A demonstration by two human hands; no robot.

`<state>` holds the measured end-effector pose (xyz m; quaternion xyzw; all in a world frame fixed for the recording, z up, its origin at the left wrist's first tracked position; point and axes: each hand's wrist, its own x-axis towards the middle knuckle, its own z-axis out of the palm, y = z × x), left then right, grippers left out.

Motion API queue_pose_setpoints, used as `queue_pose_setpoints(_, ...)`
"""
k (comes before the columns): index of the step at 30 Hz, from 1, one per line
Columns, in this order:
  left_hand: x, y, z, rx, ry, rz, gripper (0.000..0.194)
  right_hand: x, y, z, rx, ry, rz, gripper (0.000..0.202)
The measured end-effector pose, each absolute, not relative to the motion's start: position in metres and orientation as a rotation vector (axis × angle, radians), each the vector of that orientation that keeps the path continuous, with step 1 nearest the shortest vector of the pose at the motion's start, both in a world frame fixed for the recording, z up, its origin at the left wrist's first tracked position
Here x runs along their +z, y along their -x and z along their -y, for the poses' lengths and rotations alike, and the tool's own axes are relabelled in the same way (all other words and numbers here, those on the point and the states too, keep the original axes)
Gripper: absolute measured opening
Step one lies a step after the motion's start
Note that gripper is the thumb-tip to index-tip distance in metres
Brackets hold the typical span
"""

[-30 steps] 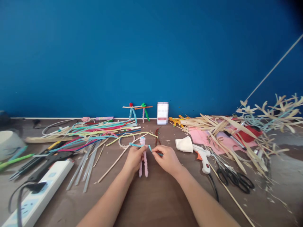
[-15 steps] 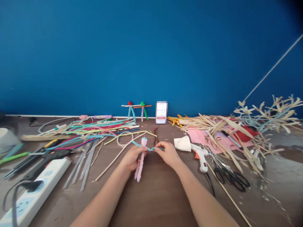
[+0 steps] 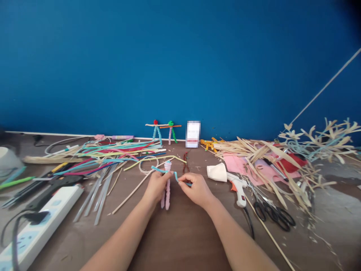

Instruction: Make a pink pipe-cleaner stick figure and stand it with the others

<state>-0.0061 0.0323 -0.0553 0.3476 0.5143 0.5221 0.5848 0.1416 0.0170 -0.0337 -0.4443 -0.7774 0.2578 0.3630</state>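
Near the middle of the table my left hand point(image 3: 156, 187) is closed around a pipe-cleaner figure point(image 3: 168, 192) with pale pink legs and a small pink-and-blue head. A light blue pipe cleaner point(image 3: 157, 169) crosses the figure below its head and sticks out past my left fingers. My right hand point(image 3: 195, 188) pinches the other end of that blue strand, which bends between the two hands. Against the wall stand two finished-looking figures, one with a red head point(image 3: 155, 122) and one with a green head point(image 3: 170, 124).
Loose pipe cleaners point(image 3: 113, 154) and clear glue sticks point(image 3: 100, 210) lie left, beside a power strip point(image 3: 42, 226). On the right are a white glue gun point(image 3: 239, 188), black-handled scissors point(image 3: 275, 213), dried stalks and pink sheets point(image 3: 237, 163). A blurred white screen point(image 3: 193, 133) stands behind.
The blue strand, pulled out toward the right before, now bends between my hands. My left hand and the figure have shifted slightly, and my right hand is a little lower.
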Motion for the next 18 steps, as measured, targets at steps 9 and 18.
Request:
queue_pose_setpoints(9,-0.047,0.009,-0.032,1.013,-0.727,-0.949,0.02,-0.049,-0.149,-0.031,0.721,1.294,1.996,0.017)
queue_pose_setpoints(18,-0.049,0.006,-0.028,1.157,-1.136,-1.182,0.009,-0.04,-0.154,-0.033,0.687,1.233,1.801,0.016)
